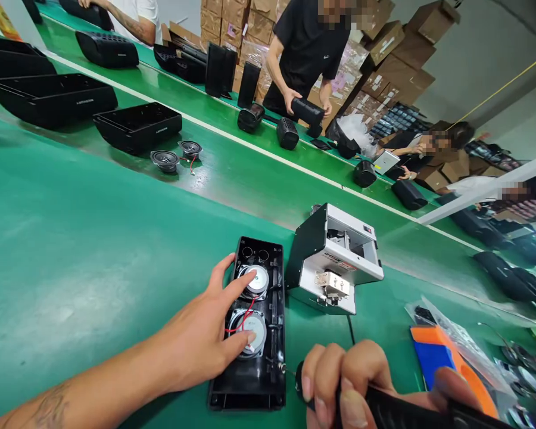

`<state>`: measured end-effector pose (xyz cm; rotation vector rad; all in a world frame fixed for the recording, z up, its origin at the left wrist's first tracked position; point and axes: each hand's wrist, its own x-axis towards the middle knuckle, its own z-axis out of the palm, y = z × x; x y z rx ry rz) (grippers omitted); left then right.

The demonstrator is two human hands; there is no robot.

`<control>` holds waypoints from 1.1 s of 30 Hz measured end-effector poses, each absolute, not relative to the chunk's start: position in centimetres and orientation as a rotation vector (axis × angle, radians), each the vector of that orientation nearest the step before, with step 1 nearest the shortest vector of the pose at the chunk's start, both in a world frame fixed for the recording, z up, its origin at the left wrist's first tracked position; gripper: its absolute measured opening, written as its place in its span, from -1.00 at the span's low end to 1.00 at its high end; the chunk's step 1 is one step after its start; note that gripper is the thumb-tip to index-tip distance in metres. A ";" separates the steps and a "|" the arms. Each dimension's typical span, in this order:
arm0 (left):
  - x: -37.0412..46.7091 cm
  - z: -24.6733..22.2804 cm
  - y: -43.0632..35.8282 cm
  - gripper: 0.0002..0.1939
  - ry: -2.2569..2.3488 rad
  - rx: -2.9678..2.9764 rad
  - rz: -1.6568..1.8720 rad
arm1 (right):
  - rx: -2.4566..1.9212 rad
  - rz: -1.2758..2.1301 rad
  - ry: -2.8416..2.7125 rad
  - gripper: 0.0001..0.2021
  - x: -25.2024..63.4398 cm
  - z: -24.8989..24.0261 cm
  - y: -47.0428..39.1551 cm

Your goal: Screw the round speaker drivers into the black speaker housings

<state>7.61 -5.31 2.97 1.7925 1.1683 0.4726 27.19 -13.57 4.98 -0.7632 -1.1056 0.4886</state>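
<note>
A black speaker housing [276,310] lies open side up on the green bench, with two round speaker drivers inside. My left hand [205,330] is spread over it. One fingertip rests on the upper driver [259,280], the thumb on the lower driver [258,333], and another finger reaches the housing's left edge. Red wires [249,310] run between the drivers. Wrapped round a black electric screwdriver [397,408] is my right hand [348,381]. The thin bit points left at a screw by the housing's lower right side; I cannot tell whether they touch.
A screw feeder machine [335,262] stands right of the housing. Two loose drivers [164,161] and black housings [138,126] sit by the conveyor [232,161]. An orange and blue item [433,357] with plastic bags lies at right. Co-workers handle speakers across the line.
</note>
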 end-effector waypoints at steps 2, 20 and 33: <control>7.7 3.3 -5.3 -0.13 1.180 1.786 0.451 | -0.734 0.533 -1.138 -0.48 27.1 4.4 -13.6; 7.9 3.4 -5.4 -0.09 1.183 1.814 0.459 | -0.699 0.611 -1.232 -0.84 27.0 0.4 -13.9; 8.1 2.9 -5.5 -0.08 1.188 1.750 0.478 | -0.788 0.682 -1.229 -0.81 27.8 2.0 -13.7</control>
